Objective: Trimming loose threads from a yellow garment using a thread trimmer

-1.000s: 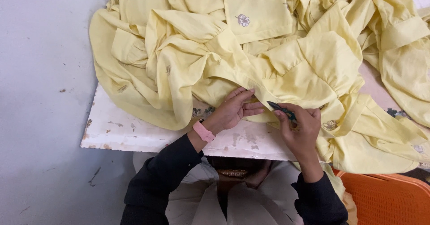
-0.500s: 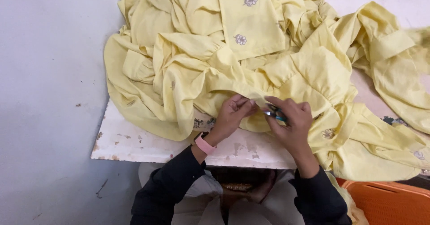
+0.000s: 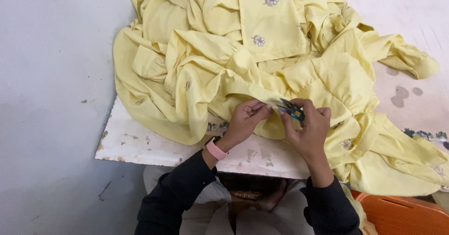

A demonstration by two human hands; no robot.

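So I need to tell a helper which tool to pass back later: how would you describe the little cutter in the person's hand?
Start at the big heap of yellow cloth on the worn white table. At its near edge, the right hand pinches small snips. They are the only dark, blue-green metal thing there, with pointed blades aimed at the left hand.

Both dark-sleeved forearms reach forward, hands nearly touching. The left hand (image 3: 245, 120) pinches with curled fingers. The right hand (image 3: 306, 127) is closed in a grip.
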